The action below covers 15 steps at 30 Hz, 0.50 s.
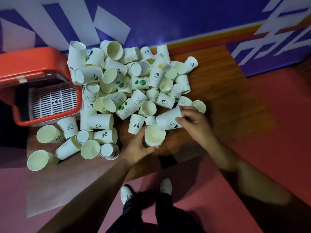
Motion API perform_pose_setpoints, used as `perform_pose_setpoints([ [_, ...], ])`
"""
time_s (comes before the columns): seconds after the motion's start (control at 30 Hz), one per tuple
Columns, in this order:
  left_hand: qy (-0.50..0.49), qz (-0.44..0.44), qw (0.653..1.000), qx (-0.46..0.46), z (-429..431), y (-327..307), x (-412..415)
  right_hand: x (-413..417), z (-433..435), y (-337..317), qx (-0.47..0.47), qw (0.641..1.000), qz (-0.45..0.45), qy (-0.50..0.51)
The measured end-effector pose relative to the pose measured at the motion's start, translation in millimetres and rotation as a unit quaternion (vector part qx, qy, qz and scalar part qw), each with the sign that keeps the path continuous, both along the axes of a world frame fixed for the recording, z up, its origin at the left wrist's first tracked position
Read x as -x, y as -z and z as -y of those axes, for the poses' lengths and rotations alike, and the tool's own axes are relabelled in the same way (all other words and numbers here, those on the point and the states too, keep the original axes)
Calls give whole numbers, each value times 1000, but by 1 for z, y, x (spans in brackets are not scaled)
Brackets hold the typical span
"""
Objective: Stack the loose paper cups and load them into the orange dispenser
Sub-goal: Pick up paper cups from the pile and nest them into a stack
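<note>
1. The left hand (139, 147) reaches in over the near edge of the table (218, 78). Its fingers and thumb are curled round the wall of an upright cup (154, 134).
2. That cup's mouth opens straight up and its long axis is vertical. It sits close to the near edge.
3. The right hand (193, 123) comes in from the right, with its fingers bent and pinching the rim end of a tilted cup (168, 121).
4. The tilted cup's long axis slants down to the left and its base overlaps the upright cup's rim. Whether they touch cannot be told.
5. The loose cups (127, 78) are heaped toward the far and left edges and point every way.
6. The orange dispenser (33, 64) stands at the left edge, against the heap.
</note>
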<state>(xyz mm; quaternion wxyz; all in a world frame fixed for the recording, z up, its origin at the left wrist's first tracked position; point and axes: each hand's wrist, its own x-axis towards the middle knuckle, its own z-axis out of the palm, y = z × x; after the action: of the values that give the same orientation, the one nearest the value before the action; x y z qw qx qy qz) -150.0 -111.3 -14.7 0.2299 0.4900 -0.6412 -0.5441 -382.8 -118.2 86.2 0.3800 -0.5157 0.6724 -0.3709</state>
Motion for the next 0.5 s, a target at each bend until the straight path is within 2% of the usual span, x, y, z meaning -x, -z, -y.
perform_pose_setpoints([
  [0.17, 3, 4, 1000, 16, -6, -23, -4, -11, -10, -14, 32, 994, -2, -105],
  [0.27, 11, 15, 1000, 19, -7, -31, -7, -18, -12, -18, 0, 986, -2, -168],
  [0.37, 6, 14, 999, 40, -8, -43, -11, -27, -9, -12, -43, 983, -14, -179],
  [0.5, -22, 3, 998, 65, -13, -64, -17, -48, -11, -12, -27, 981, 32, -187],
])
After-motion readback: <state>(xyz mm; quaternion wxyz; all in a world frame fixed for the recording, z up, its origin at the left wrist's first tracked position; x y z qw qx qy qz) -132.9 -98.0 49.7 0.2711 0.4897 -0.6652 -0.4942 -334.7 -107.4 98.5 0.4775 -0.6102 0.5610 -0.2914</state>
